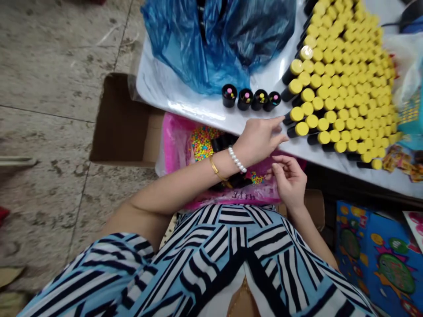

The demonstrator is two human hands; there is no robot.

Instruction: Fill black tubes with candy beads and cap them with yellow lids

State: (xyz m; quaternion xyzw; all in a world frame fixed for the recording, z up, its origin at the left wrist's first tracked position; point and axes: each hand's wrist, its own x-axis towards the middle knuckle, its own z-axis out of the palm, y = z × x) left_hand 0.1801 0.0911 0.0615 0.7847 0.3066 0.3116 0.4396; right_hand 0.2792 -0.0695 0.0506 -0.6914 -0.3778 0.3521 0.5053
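Observation:
My left hand [259, 138], with a pearl bracelet and a gold bangle at the wrist, reaches to the table edge. Its index finger and thumb are apart, the fingertips beside the bases of black tubes with yellow caps [302, 128]; I cannot tell whether they touch. Lower right, my right hand [291, 181] hovers over the pink basin [170, 145], palm up with loosely curled fingers and nothing visible in them. Four uncapped black tubes, several small coloured pieces inside, stand in a row, the leftmost tube [229, 96] by the blue bag. Small multicoloured balls [202, 143] and black tubes lie in the basin.
A blue plastic bag [198, 53] covers the back of the white table [158, 90]. Many yellow-capped tubes crowd its right side. An open cardboard box [115, 119] stands left of the basin; blue printed boxes [380, 255] are at lower right. Wrapped candies [401, 160] lie at the right.

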